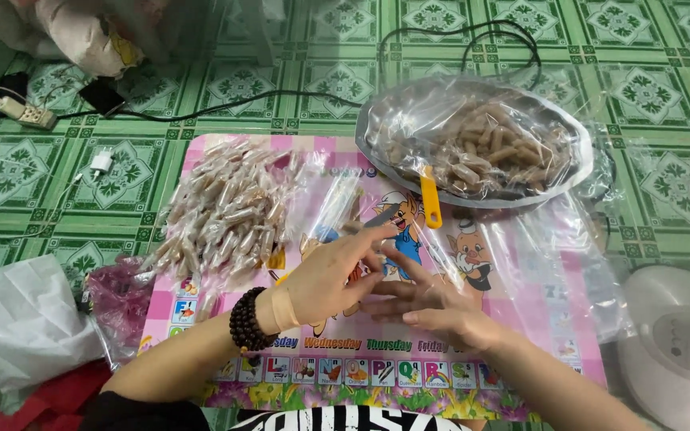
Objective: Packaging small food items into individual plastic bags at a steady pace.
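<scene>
Green tiled floor [648,48] under pink mat [521,351]. Left hand [325,279] and right hand [433,307] touching, fingers loosely extended (holding nothing discernible), near pile of wrapped candies [225,211].

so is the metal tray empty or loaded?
Loaded. The metal tray holds a heap of brown candy sticks under loose clear plastic film.

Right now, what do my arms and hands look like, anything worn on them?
Both forearms are bare, with no sleeves showing. The left hand has a bracelet of dark round beads around the wrist, and beside it a tan adhesive bandage wraps the base of the hand. The right hand wears nothing that can be seen; no rings or watch show on either hand.
</scene>
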